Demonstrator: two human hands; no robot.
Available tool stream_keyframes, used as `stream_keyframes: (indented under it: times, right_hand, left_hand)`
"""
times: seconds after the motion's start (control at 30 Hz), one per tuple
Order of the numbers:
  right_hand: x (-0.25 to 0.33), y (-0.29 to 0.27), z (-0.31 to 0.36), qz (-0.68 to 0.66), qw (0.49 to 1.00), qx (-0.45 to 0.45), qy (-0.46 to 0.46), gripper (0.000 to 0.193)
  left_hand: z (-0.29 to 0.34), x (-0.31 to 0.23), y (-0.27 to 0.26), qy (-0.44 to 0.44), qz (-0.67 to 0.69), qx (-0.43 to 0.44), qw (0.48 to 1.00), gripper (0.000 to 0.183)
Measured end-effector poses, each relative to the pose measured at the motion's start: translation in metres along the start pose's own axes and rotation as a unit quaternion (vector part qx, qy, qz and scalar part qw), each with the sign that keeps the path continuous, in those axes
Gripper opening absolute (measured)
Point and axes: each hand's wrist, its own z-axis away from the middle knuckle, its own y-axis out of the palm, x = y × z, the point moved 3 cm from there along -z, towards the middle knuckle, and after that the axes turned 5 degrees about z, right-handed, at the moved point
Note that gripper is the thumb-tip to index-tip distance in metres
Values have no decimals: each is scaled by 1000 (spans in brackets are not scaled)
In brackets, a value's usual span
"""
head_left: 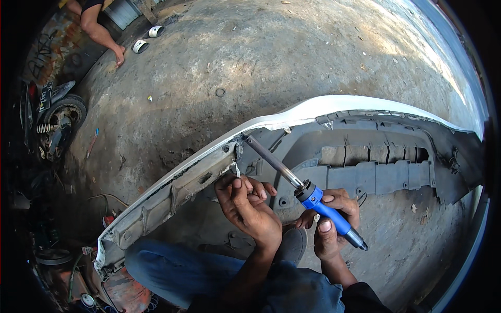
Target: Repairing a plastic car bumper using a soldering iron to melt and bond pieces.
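Note:
In my right hand is a soldering iron with a blue handle and a long metal shaft. Its tip meets the inner side of a car bumper, by a dark, rough patch near the upper edge. Just below that patch, my left hand pinches a thin pale strip between thumb and forefinger. The strip's upper end is close to the bumper; whether it touches, I cannot tell. White paint shows along the bumper's far rim, and the inside is dull grey.
My jeans-clad legs are bent behind the bumper. A motorcycle wheel stands at the left. Farther off are a person's bare leg and a pair of slippers on the concrete floor. A reddish machine sits lower left.

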Motion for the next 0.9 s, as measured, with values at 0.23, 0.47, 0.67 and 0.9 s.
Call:
stream_keyframes:
  times: [0.23,0.47,0.67,0.9]
  right_hand:
    - [15,-2,-9,97,995,3,-35,23]
    - [17,-4,-8,121,989,15,-87,21]
    - [21,-6,-5,97,995,-6,-39,18]
    - [18,1,-4,90,995,11,-47,19]
  left_hand:
    - [-1,1,-1,-4,6,-6,1000,12]
    - [-1,0,-2,2,-5,0,1000,14]
    - [-3,-1,-3,11,-7,11,1000,13]
    - [-4,-2,-2,9,-7,4,1000,14]
